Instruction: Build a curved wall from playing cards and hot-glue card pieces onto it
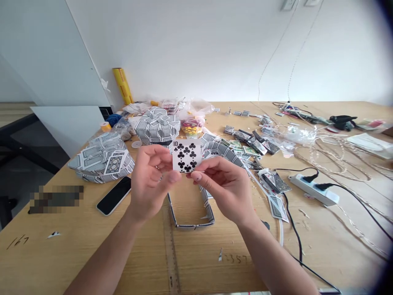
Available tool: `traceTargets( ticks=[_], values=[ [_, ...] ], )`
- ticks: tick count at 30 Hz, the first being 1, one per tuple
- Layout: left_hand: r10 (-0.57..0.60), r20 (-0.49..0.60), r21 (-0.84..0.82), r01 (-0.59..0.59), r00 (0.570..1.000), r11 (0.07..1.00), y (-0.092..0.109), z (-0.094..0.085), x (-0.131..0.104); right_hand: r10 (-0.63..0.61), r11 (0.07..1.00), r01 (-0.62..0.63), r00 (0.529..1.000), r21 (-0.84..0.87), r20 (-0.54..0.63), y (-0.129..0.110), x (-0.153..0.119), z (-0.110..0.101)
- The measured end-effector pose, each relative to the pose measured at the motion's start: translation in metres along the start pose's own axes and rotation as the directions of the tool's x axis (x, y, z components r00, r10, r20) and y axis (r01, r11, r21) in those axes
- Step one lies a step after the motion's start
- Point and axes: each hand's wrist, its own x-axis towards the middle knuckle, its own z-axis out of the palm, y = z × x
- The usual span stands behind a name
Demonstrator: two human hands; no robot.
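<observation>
A ten of clubs playing card is held up, face toward me, above the table. My left hand pinches its left edge between thumb and fingers. At its lower right corner, the thumb and fingers of my right hand grip it too. Below and behind both hands lies an open frame made of folded playing cards, partly hidden by the hands. Its curved far section shows behind my right hand.
Card-covered boxes and a phone are at the left. Card packs lie to the right, near a power strip with cables. A clear ruler lies in front; a yellow roll leans at the back.
</observation>
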Motion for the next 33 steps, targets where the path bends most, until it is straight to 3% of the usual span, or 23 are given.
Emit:
traceTargets(
  ticks=[2,7,10,15,19,23,26,29,33],
  values=[
    [-0.076,0.015,-0.036,0.077,0.997,0.996,0.002,-0.004,0.002,0.002,1.0,-0.001,0.999,-0.022,0.044,-0.001,0.0,-0.002],
    [-0.163,0.011,0.169,0.159,0.987,0.973,0.006,-0.01,0.005,0.05,0.999,-0.052,0.982,0.008,0.183,0.0,-0.001,-0.004],
    [-0.095,0.062,0.244,0.077,0.994,0.967,0.006,-0.01,0.004,0.114,0.989,-0.124,0.986,0.081,0.119,0.002,0.002,-0.004],
    [0.015,0.168,0.336,-0.072,0.986,0.939,0.001,-0.009,0.001,0.167,0.98,-0.162,0.986,-0.114,0.028,0.002,0.009,-0.007],
    [0.095,0.179,0.436,-0.166,0.979,0.885,-0.001,-0.006,-0.001,0.195,0.975,-0.191,0.981,-0.114,0.023,-0.001,0.011,-0.009],
    [0.014,0.124,0.377,-0.06,0.992,0.924,0.0,-0.003,-0.001,0.179,0.981,-0.178,0.984,-0.077,-0.001,-0.002,0.009,-0.01],
    [-0.067,0.159,0.274,0.021,0.985,0.962,-0.001,-0.004,-0.001,0.165,0.984,-0.164,0.986,-0.066,0.005,-0.002,0.008,-0.011],
    [-0.06,0.164,0.266,0.015,0.985,0.964,-0.002,-0.005,-0.001,0.151,0.986,-0.15,0.988,-0.068,0.021,-0.001,0.008,-0.011],
    [-0.021,0.073,0.356,-0.006,0.997,0.934,-0.002,-0.004,-0.002,0.137,0.986,-0.135,0.991,-0.102,0.013,0.001,0.008,-0.01]
  ],
)
